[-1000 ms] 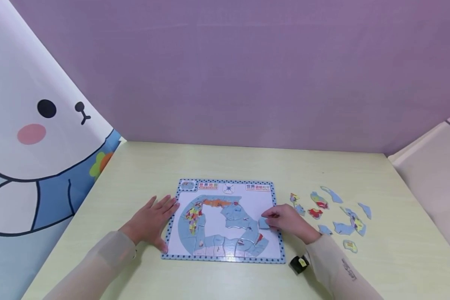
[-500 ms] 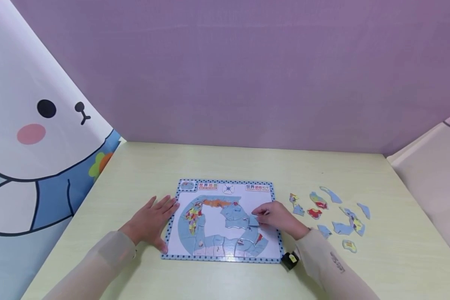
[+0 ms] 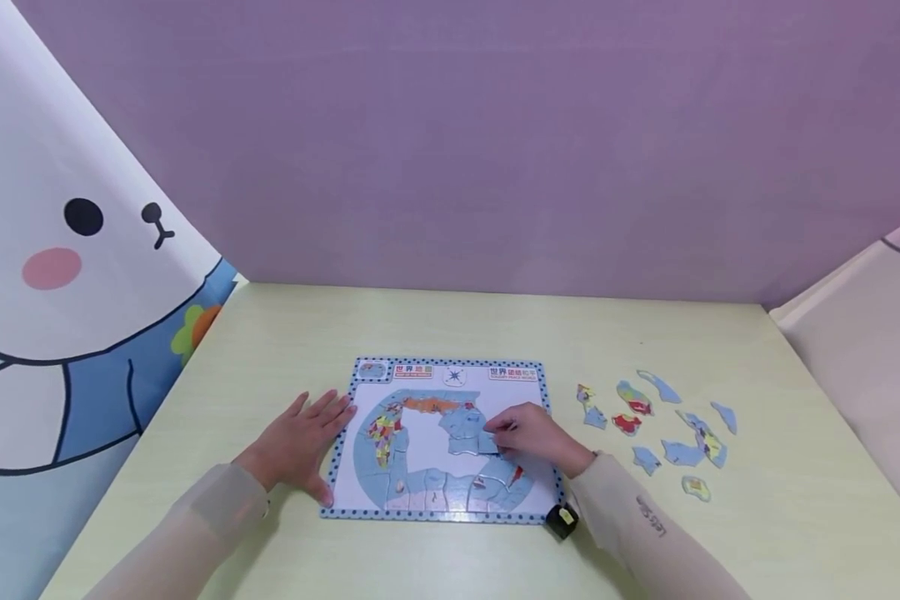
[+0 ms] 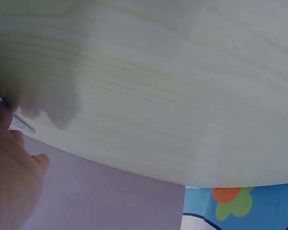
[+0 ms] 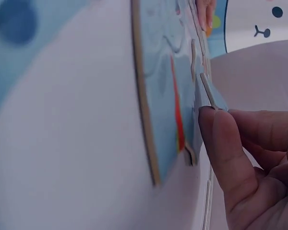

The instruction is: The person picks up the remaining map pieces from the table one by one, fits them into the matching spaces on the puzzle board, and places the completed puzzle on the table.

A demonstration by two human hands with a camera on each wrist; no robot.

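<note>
A map jigsaw board (image 3: 506, 387) with a dotted blue border lies on the table, a partial ring of fitted pieces around its bare white middle. My left hand (image 3: 296, 442) rests with fingers spread at the board's left edge; in the left wrist view this hand (image 4: 12, 172) shows only in part. My right hand (image 3: 536, 435) pinches a pale blue puzzle piece (image 3: 487, 442) between thumb and fingertips. In the right wrist view that puzzle piece (image 5: 212, 91) is tilted, close over the fitted blue pieces (image 5: 161, 91). The hand hides some of the map's right side.
Several loose puzzle pieces lie to the right of the board, among them a red one (image 3: 627, 424) and a plain blue one (image 3: 682, 452). A small black device (image 3: 562, 521) sits by the right wrist. A purple backdrop (image 3: 495, 167) rises behind the table.
My right hand has moved left with the pinched puzzle piece, from the board's right margin to over the fitted blue pieces. The left hand stays at the board's edge.
</note>
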